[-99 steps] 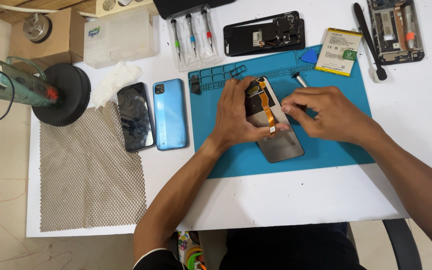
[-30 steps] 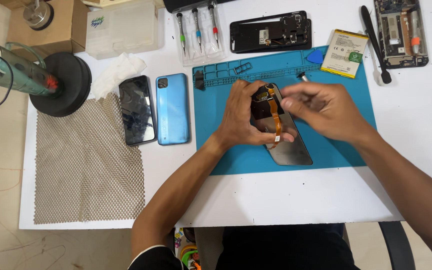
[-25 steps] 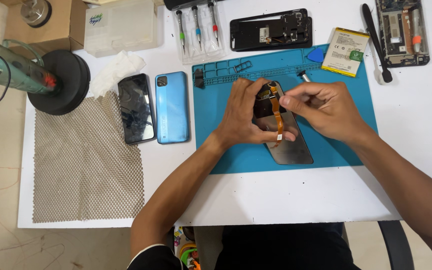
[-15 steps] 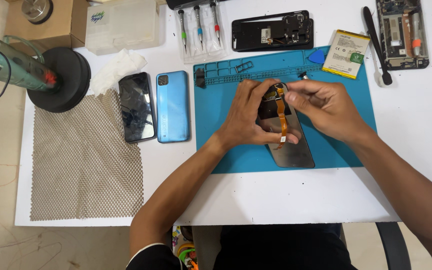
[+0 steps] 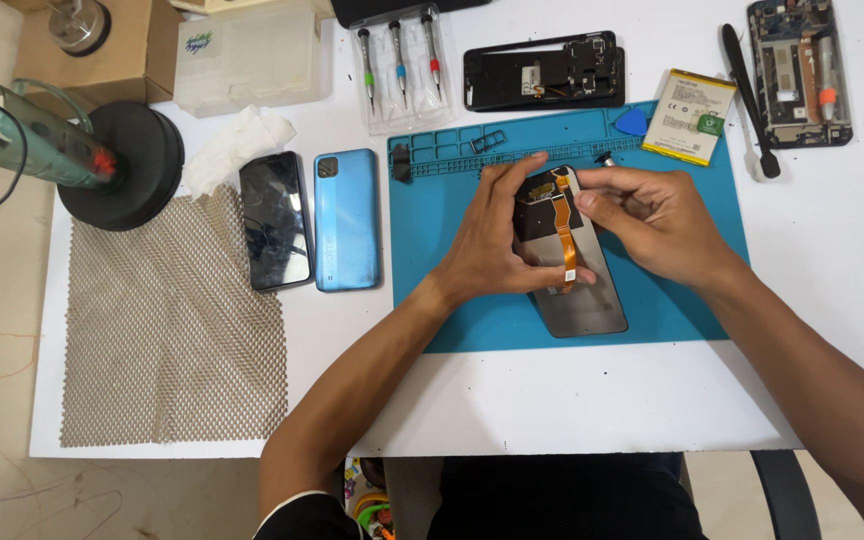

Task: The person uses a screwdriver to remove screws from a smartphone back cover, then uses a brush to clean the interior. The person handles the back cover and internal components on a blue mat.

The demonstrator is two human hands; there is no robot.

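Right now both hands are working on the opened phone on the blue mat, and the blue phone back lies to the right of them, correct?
Not quite. The head view shows the blue phone back left of the left hand and right hand, off the blue mat. Both hands do hold the opened phone.

- The mat [image 5: 672, 300] on the white table [image 5: 832, 330] is teal blue.
- The opened phone [image 5: 582, 290] on it is dark grey, with an orange ribbon cable [image 5: 564, 235] down its middle.
- At nine o'clock of the mat lies a light blue phone back [image 5: 346, 220], then a glossy black phone [image 5: 275, 221].
- The mesh sheet [image 5: 172, 330] at far nine o'clock is beige with a fine diamond weave.
- The battery [image 5: 690, 117] at one o'clock is white with a yellow edge and green mark.
- The pick [image 5: 632, 122] beside it is blue.
- The screwdrivers [image 5: 398, 50] at eleven o'clock bear green, blue and red bands.
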